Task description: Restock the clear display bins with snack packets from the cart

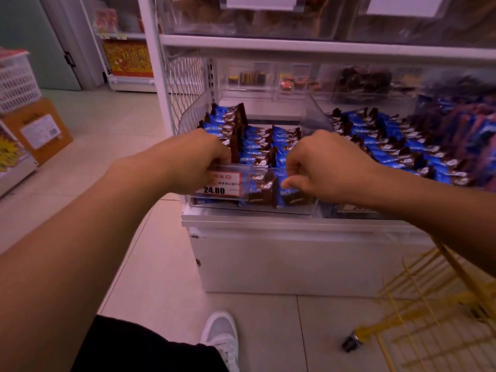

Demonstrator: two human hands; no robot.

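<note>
A clear display bin (255, 208) sits on the lowest white shelf, packed with rows of blue-and-brown snack packets (261, 146). A price tag reading 24.80 (221, 183) hangs on its front wall. My left hand (196, 159) reaches into the bin's front left corner, fingers curled down round the packets there. My right hand (316, 167) is over the front right part of the bin, its fingers curled and pinching a packet. The fingertips of both hands are partly hidden among the packets.
A second bin (402, 146) of the same packets lies to the right behind a clear divider (314, 116). The yellow wire cart (429, 318) stands at the lower right. Cardboard boxes and a white basket (16, 79) are at the left. My shoe (222, 336) is on the tiled floor.
</note>
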